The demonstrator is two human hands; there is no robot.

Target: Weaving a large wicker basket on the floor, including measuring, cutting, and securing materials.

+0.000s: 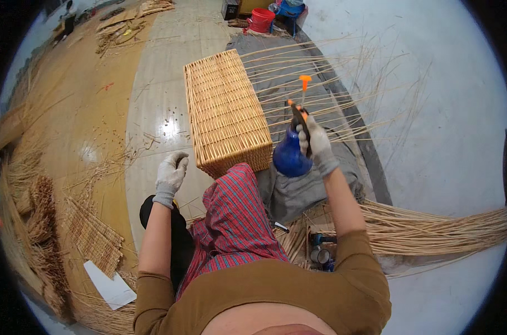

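My right hand (315,137), in a white knit glove, is shut on a blue pump spray bottle (291,156) with a dark head and orange handle, held over grey cloth (289,198). Left of it lies a rectangular wicker basket (225,106) with long unwoven canes (365,97) fanning out to the right. My left hand (171,173), also gloved, hangs by the basket's lower-left corner, fingers curled with nothing visible in them. Red plaid fabric (236,223) covers my knee below the basket.
Cane bundles (437,234) lie at right beside dark tools (320,245). At left are woven pieces (94,237), a white board (108,287) and straw piles (44,234). A red bucket (260,21) and blue stool (289,12) stand behind. Another person (66,19) is at the far upper left.
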